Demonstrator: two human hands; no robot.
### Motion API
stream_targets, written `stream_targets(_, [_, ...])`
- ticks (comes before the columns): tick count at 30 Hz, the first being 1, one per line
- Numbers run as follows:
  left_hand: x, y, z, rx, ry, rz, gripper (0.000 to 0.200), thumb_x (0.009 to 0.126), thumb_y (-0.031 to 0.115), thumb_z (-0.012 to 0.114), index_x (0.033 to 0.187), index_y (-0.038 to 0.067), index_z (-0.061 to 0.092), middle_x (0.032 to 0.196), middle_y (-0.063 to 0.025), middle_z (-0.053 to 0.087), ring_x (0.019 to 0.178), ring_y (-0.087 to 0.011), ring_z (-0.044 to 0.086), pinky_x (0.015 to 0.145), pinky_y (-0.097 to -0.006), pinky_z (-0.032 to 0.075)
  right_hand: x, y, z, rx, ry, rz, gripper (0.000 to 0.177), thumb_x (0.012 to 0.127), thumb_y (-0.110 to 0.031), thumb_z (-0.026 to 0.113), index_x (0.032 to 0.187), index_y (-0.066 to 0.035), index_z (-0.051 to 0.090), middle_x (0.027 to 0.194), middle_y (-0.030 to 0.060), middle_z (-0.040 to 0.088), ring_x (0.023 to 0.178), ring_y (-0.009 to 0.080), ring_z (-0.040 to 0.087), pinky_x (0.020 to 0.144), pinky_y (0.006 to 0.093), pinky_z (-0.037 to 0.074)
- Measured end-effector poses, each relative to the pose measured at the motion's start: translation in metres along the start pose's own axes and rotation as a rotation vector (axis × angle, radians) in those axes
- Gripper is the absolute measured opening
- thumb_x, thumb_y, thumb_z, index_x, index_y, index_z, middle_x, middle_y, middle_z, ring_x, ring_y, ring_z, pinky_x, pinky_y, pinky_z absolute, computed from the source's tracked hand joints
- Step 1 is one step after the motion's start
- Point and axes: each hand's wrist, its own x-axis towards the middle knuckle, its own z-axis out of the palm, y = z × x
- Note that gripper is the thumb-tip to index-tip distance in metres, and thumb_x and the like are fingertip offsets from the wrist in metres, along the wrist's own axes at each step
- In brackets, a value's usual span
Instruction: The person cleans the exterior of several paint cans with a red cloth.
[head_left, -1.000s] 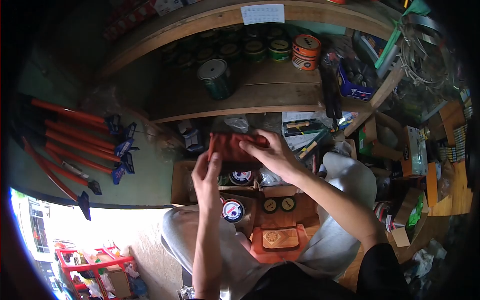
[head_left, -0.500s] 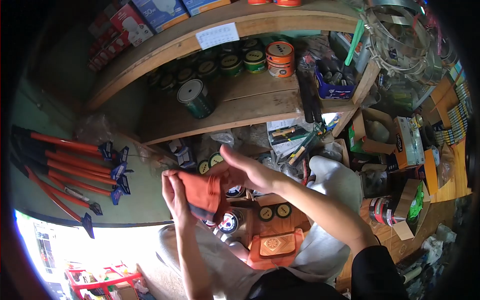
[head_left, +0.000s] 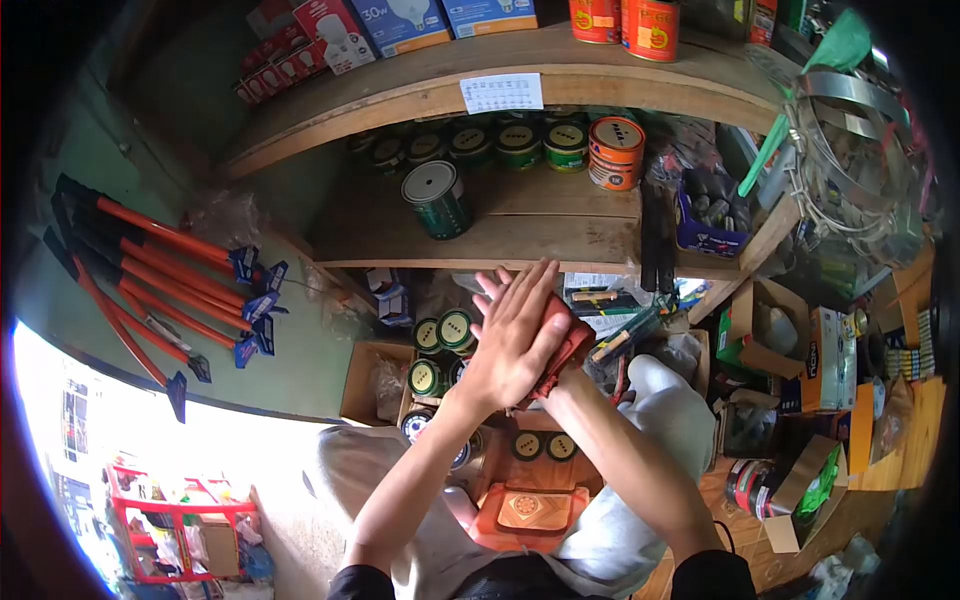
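A reddish-brown cloth [head_left: 568, 350] is pressed between my two hands in front of the lower shelf. My left hand [head_left: 515, 345] lies over it with long, straight fingers, its back toward me and its thumb along the cloth. Behind it is my right hand [head_left: 484, 284], mostly hidden, with only some fingertips showing past the left fingers. The cloth bunches at the right wrist. Below the hands are several round tins with dark lids [head_left: 455, 330], and an orange plastic stool [head_left: 530, 508] stands between my knees.
Above is a wooden shelf [head_left: 590, 235] with a dark green can [head_left: 436, 200], an orange can [head_left: 615, 153] and a blue box [head_left: 712, 215]. Orange-handled tools [head_left: 180, 270] hang on the left wall. Open cartons [head_left: 770, 320] and metal clamp rings [head_left: 850, 150] crowd the right side.
The left hand has moved right and up from gripping the cloth at its side to lying flat against the right hand, with the cloth squeezed between them. The head view has shifted.
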Motion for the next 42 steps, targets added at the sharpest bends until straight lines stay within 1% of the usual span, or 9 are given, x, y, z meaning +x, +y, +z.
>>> stream_targets(5, [0.022,-0.007,-0.019,0.001,-0.145,-0.042,0.064,0.105,0.043,0.045,0.154,0.003,0.033,0.155,-0.0236,0.038,0.146,-0.0347,0.035,0.119,-0.0426,0.025,0.007,-0.008,-0.005,0.035,0.156,-0.094,0.062,0.107,-0.050,0.030,0.155,-0.012,0.028,0.154,0.0087,0.037,0.146,0.0226,0.031,0.117,0.0484,0.030])
stream_targets(7, [0.049,-0.015,-0.048,-0.482,-0.039,-0.482,0.058,0.100,0.045,0.056,0.138,0.002,0.049,0.124,-0.0207,0.059,0.114,-0.0320,0.055,0.100,-0.0425,0.044,0.016,-0.015,-0.029,0.122,-0.036,-0.073,0.052,0.105,-0.037,0.037,0.151,-0.012,0.039,0.149,0.0049,0.045,0.129,0.0180,0.047,0.097,0.0410,0.043])
stream_targets(8, [0.069,-0.063,-0.056,0.128,0.347,0.072,0.055,0.096,0.040,0.063,0.135,0.003,0.052,0.119,-0.0216,0.060,0.111,-0.0319,0.055,0.095,-0.0440,0.046,0.013,-0.018,-0.032,0.105,0.101,-0.095,0.057,0.104,-0.041,0.039,0.152,-0.012,0.037,0.152,0.0060,0.043,0.129,0.0224,0.046,0.098,0.0459,0.043])
stream_targets(11, [0.101,-0.142,-0.090,0.671,0.702,-0.125,0.088,0.077,0.047,0.082,0.145,0.009,0.040,0.142,-0.0234,0.042,0.129,-0.0464,0.044,0.106,-0.0536,0.039,0.010,-0.011,-0.047,-0.072,0.370,-0.136,0.064,0.100,-0.047,0.045,0.153,-0.013,0.036,0.153,0.0066,0.042,0.121,0.0262,0.049,0.093,0.0530,0.045])
stream_targets(17, [0.128,-0.214,-0.106,0.322,0.501,-0.298,0.122,0.064,0.051,0.090,0.155,0.010,0.020,0.146,-0.0300,0.037,0.132,-0.0506,0.043,0.108,-0.0526,0.042,0.028,0.030,-0.112,0.339,0.019,0.003,0.061,0.097,-0.053,0.044,0.145,-0.017,0.045,0.137,0.0091,0.053,0.103,0.0319,0.058,0.088,0.0558,0.048])
stream_targets(20, [0.137,-0.236,-0.105,0.200,0.506,-0.288,0.125,0.063,0.047,0.092,0.155,0.005,0.019,0.141,-0.0311,0.045,0.129,-0.0489,0.049,0.106,-0.0517,0.045,0.014,0.010,-0.032,-0.059,0.480,-0.024,0.060,0.097,-0.056,0.041,0.141,-0.017,0.047,0.133,0.0104,0.054,0.107,0.0355,0.058,0.093,0.0604,0.047])
stream_targets(26, [0.105,-0.202,-0.106,0.155,0.507,-0.134,0.125,0.063,0.042,0.093,0.154,0.000,0.018,0.132,-0.0274,0.058,0.125,-0.0390,0.058,0.104,-0.0477,0.048,0.023,-0.009,-0.044,0.121,0.515,0.063,0.058,0.097,-0.059,0.035,0.134,-0.017,0.051,0.133,0.0061,0.056,0.116,0.0379,0.057,0.095,0.0626,0.047])
stream_targets(33, [0.029,-0.075,-0.134,-0.267,0.301,0.035,0.146,0.056,0.038,0.097,0.158,0.002,0.000,0.132,-0.0215,0.057,0.125,-0.0309,0.056,0.111,-0.0413,0.041,0.069,0.004,-0.218,-1.330,0.360,-0.084,0.053,0.097,-0.058,0.037,0.125,-0.017,0.056,0.126,0.0042,0.062,0.115,0.0334,0.059,0.086,0.0588,0.049])
stream_targets(42, [-0.031,-0.036,-0.071,-0.856,0.337,-0.201,0.136,0.066,0.050,0.091,0.160,0.005,0.001,0.135,-0.0231,0.055,0.130,-0.0311,0.052,0.113,-0.0424,0.036,-0.004,-0.031,0.010,0.103,0.149,0.131,0.060,0.104,-0.055,0.041,0.124,-0.002,0.061,0.121,0.0142,0.067,0.110,0.0256,0.063,0.100,0.0411,0.049])
